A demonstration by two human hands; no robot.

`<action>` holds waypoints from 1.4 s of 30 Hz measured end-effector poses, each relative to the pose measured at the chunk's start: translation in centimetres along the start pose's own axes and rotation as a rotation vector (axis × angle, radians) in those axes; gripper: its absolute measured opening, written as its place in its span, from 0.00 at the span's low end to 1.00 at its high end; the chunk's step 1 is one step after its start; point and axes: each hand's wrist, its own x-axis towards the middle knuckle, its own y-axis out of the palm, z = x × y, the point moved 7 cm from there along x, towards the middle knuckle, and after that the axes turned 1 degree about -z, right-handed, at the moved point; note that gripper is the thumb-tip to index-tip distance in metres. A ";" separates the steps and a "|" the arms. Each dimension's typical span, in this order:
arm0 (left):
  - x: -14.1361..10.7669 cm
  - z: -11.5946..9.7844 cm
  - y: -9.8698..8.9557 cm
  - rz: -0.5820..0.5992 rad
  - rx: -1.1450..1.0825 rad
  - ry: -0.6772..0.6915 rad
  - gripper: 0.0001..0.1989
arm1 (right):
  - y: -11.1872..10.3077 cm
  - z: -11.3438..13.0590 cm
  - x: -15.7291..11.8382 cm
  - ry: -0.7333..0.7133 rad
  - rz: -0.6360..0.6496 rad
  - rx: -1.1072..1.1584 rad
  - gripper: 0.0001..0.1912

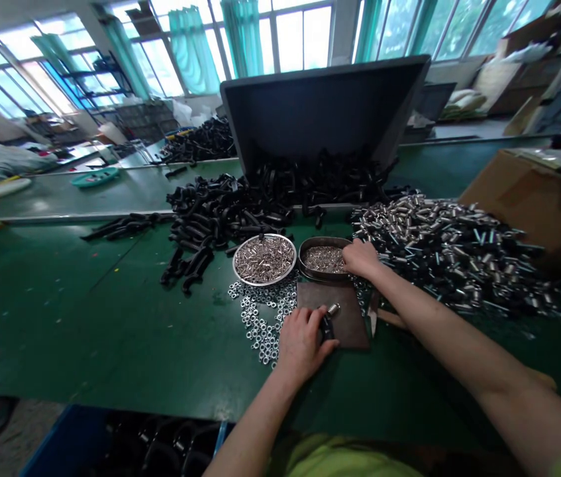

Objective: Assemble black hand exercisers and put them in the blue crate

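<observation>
My left hand [304, 338] is closed around a small black part [326, 326], held over a square metal plate [357, 331]. A shiny, ridged metal piece like a spring [333, 309] sticks out at the part's far end. My right hand [361, 258] reaches to the right edge of an oval tin [323, 275] full of tiny metal pieces. Its fingertips are bunched together inside the rim, and what they pinch is hidden. Left of the tin stands a round dish [286, 277] heaped with small metal pins. Loose nuts [261, 331] lie scattered beside the plate.
Black curved parts [205, 218] are piled in front of a tipped grey bin [324, 112]. To the right lies a heap of metal and black pieces [459, 258], with a cardboard box [533, 199] behind. A hammer-like tool [373, 311] rests by the plate. A blue crate [76, 440] stands below the table edge.
</observation>
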 end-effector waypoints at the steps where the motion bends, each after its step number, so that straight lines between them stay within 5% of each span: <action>1: 0.0 0.0 0.0 0.004 0.000 0.002 0.30 | 0.3 0.1 0.4 0.003 0.022 -0.013 0.06; 20: 0.3 0.5 0.0 -0.026 -0.137 0.017 0.32 | 0.3 -0.5 0.0 0.027 0.009 0.080 0.05; 23: 0.5 1.9 -0.6 -0.113 -0.461 -0.172 0.31 | -0.6 -1.1 -0.9 0.067 -0.078 0.187 0.09; 26: 0.1 3.7 0.0 -0.136 -1.076 -0.507 0.28 | -1.6 -0.6 -2.8 0.082 -0.167 0.325 0.12; 31: -1.2 2.4 1.9 0.043 -2.009 -0.954 0.20 | -2.1 2.8 -8.6 -0.023 -0.200 1.159 0.10; 33: -1.4 1.6 1.8 0.077 -2.150 -0.971 0.20 | -1.8 4.4 -10.7 -0.063 -0.175 1.319 0.09; 36: -1.7 0.9 1.6 0.092 -2.220 -0.956 0.20 | -1.7 6.1 -12.5 -0.126 -0.213 1.256 0.05; 42: -1.6 0.5 1.5 0.117 -2.223 -0.847 0.20 | -2.2 6.6 -12.4 -0.192 -0.294 1.221 0.05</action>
